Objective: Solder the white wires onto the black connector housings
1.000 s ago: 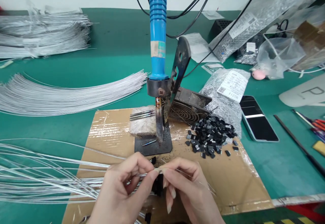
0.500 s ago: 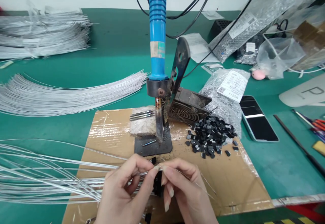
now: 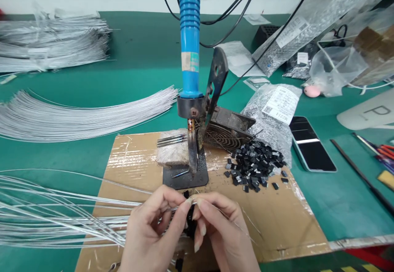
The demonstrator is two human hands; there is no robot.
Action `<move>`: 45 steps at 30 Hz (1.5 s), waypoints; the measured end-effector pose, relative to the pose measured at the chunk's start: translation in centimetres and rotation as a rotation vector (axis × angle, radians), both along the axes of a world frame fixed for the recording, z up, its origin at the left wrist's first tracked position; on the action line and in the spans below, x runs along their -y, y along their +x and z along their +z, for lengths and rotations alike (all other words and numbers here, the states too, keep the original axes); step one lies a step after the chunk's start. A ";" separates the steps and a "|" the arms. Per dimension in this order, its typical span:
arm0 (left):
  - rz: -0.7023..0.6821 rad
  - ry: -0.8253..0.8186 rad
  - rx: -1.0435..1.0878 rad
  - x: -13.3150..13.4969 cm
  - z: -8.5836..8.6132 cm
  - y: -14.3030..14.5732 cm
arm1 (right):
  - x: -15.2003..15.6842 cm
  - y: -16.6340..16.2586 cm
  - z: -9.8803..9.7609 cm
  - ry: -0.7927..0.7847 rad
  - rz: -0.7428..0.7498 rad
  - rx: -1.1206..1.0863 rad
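Observation:
My left hand [image 3: 150, 233] pinches the ends of several thin silver wires [image 3: 55, 218] that fan out to the left. My right hand [image 3: 220, 231] meets it fingertip to fingertip and pinches the same wire ends, with a small black part [image 3: 190, 222] showing between the two hands. Both hands hover over a taped cardboard sheet [image 3: 135, 165]. Just beyond them a blue-handled soldering iron [image 3: 189, 38] stands tip down in a metal holder on a dark base plate [image 3: 186, 177]. A heap of small black parts [image 3: 254, 165] lies to the right of the iron.
More silver wire bundles lie at the left [image 3: 76, 114] and far left back [image 3: 52, 42]. A phone [image 3: 310, 142] lies right of the cardboard, bagged parts [image 3: 273, 107] behind it, tools [image 3: 375, 153] at the right edge. Black cables hang above.
The hands have stayed pinched together on the wire ends, shifting only slightly; the view has drifted a little.

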State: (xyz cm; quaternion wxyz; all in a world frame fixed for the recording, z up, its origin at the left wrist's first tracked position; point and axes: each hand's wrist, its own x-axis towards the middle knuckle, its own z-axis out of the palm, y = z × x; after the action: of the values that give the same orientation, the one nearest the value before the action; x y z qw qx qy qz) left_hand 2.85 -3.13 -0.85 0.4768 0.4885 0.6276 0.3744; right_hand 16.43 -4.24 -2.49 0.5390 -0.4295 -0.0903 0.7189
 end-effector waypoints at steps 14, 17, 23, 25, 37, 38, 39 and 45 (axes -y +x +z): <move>0.074 -0.030 0.047 -0.3 0.9 0.6 | 0.1 0.6 -0.4 0.069 0.044 0.117; 0.089 -0.022 0.045 -0.2 0.7 0.6 | 0.2 0.7 -0.5 0.081 0.047 0.126; 0.046 0.030 -0.005 -0.1 0.4 0.3 | 0.3 0.6 -0.6 0.090 0.040 0.129; 0.035 0.049 -0.019 -0.1 0.4 0.2 | 0.3 0.6 -0.6 0.086 0.035 0.125; 0.030 0.124 -0.143 0.4 -0.3 0.1 | 0.0 0.8 -0.2 0.050 0.051 0.072; 0.032 0.127 -0.148 0.4 -0.4 0.0 | 0.0 0.9 -0.1 0.049 0.053 0.071; 0.031 0.130 -0.151 0.4 -0.5 0.0 | 0.0 0.9 -0.1 0.048 0.054 0.071; 0.013 0.179 -0.188 0.4 -1.0 -0.1 | 0.1 0.8 -0.3 0.039 0.052 0.082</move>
State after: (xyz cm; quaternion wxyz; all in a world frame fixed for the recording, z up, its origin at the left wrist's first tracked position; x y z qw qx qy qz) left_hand 2.75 -3.50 -1.81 0.3679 0.5580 0.6366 0.3848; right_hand 17.27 -4.31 -2.82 0.5242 -0.4456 -0.1374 0.7126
